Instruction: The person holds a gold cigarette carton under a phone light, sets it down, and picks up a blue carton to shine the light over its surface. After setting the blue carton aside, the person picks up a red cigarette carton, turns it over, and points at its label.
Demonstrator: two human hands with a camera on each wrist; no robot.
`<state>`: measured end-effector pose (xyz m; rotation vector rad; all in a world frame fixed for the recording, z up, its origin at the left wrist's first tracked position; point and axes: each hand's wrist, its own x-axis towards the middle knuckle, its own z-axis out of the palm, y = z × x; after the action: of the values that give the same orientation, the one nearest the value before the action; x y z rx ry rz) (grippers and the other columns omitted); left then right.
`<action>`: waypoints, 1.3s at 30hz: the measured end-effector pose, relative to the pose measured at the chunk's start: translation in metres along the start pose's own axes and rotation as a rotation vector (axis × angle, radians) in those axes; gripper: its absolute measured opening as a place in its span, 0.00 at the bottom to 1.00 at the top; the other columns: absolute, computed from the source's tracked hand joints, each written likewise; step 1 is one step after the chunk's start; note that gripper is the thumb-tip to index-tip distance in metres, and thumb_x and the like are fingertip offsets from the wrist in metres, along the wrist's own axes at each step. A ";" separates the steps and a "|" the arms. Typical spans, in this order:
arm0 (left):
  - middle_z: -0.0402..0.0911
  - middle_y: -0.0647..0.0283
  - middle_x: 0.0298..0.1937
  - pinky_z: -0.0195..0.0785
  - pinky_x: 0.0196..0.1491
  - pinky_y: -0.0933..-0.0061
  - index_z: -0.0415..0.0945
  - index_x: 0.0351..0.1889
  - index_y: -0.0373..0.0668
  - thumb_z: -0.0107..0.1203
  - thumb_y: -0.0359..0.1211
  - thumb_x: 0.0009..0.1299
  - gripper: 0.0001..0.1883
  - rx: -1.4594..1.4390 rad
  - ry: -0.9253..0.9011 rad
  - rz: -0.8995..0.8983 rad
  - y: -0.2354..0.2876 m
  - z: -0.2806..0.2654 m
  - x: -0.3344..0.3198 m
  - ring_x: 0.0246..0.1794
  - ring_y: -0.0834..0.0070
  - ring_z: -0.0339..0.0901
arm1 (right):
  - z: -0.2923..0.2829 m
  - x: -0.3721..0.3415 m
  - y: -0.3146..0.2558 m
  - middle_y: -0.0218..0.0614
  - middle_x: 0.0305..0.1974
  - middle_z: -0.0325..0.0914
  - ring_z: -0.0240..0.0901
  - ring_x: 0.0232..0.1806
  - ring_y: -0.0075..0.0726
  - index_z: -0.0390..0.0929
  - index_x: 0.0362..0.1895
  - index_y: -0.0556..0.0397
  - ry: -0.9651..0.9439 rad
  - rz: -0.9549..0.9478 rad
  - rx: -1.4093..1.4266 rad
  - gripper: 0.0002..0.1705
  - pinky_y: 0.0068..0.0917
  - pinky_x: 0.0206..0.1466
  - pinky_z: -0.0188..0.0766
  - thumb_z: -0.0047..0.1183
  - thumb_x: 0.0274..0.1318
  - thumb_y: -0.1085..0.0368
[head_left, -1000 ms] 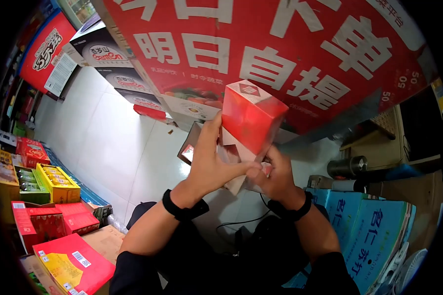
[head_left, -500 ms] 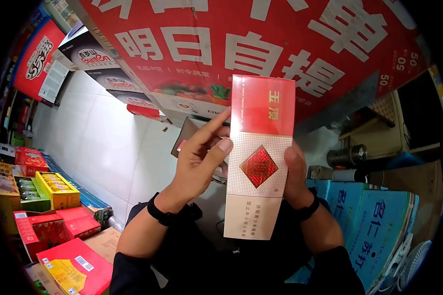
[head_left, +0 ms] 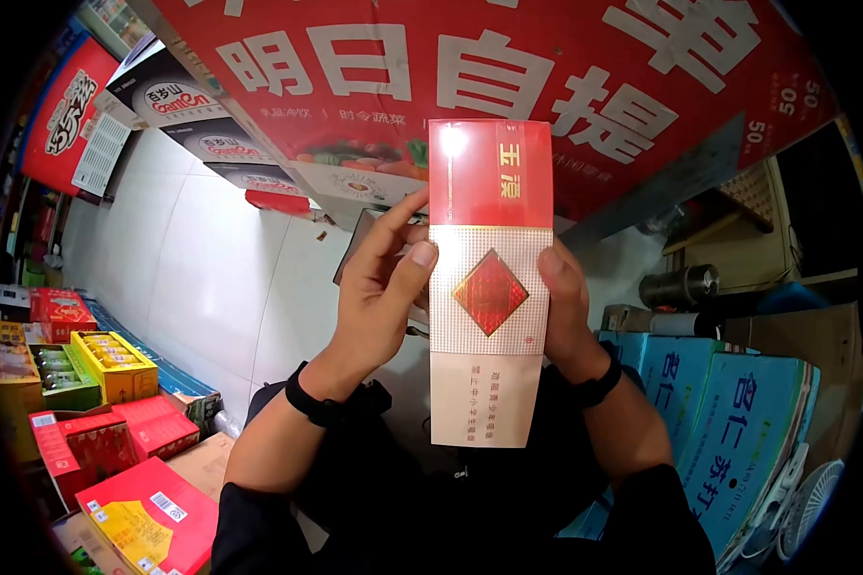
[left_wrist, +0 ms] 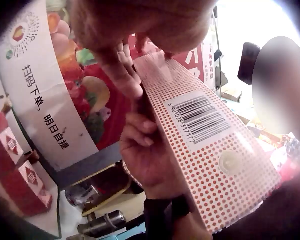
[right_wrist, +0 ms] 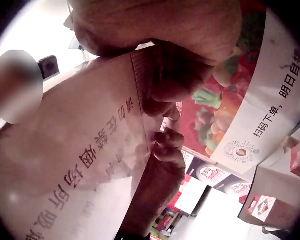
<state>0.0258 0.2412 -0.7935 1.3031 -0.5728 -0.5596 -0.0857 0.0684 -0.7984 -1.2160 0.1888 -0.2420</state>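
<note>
A long cigarette carton (head_left: 487, 388), red at the top with a dotted white middle and a red diamond, is held upright in front of me in the head view. My left hand (head_left: 382, 302) holds its left edge, thumb at the front and fingers partly hidden behind. On the right edge, my right hand (head_left: 568, 311) grips it with the thumb on the front. The left wrist view shows the carton's dotted side (left_wrist: 215, 165) with a barcode and a round seal. Printed text runs along the carton's pale face (right_wrist: 75, 155) in the right wrist view.
An open box (right_wrist: 280, 177) with similar red-and-white packs stands on the floor behind the left hand. A large red sign (head_left: 374, 72) rises ahead. Blue cartons (head_left: 738, 431) are stacked at right beside a dark flask (head_left: 664, 287). Several snack boxes (head_left: 113, 364) line the left.
The carton has turned from a tilted, end-on pose to show its long printed face. Since half a second ago it has shifted slightly up and left, and the right thumb has come onto its front.
</note>
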 end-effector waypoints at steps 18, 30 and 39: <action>0.65 0.54 0.71 0.68 0.64 0.68 0.49 0.82 0.36 0.63 0.45 0.74 0.46 0.084 -0.113 0.135 -0.010 0.006 -0.018 0.66 0.69 0.71 | 0.015 -0.007 0.001 0.46 0.55 0.81 0.78 0.50 0.31 0.73 0.63 0.64 0.092 -0.353 -0.414 0.29 0.29 0.55 0.75 0.47 0.76 0.50; 0.67 0.51 0.75 0.66 0.73 0.56 0.53 0.80 0.40 0.24 0.65 0.82 0.43 -0.966 -0.316 -0.112 -0.017 -0.019 -0.022 0.72 0.59 0.71 | 0.020 -0.015 0.004 0.54 0.63 0.72 0.80 0.37 0.24 0.72 0.66 0.71 0.095 -0.491 -0.512 0.33 0.21 0.34 0.75 0.64 0.63 0.63; 0.70 0.52 0.73 0.69 0.70 0.59 0.57 0.77 0.37 0.24 0.62 0.83 0.41 -0.745 -0.233 -0.169 -0.020 -0.012 -0.017 0.70 0.63 0.73 | 0.022 -0.016 0.000 0.49 0.50 0.84 0.85 0.40 0.27 0.69 0.68 0.70 0.070 -0.323 -0.290 0.32 0.22 0.38 0.79 0.61 0.66 0.64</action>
<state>0.0206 0.2575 -0.8169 0.5822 -0.3829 -0.9634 -0.0954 0.0927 -0.7903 -1.5270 0.0890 -0.5534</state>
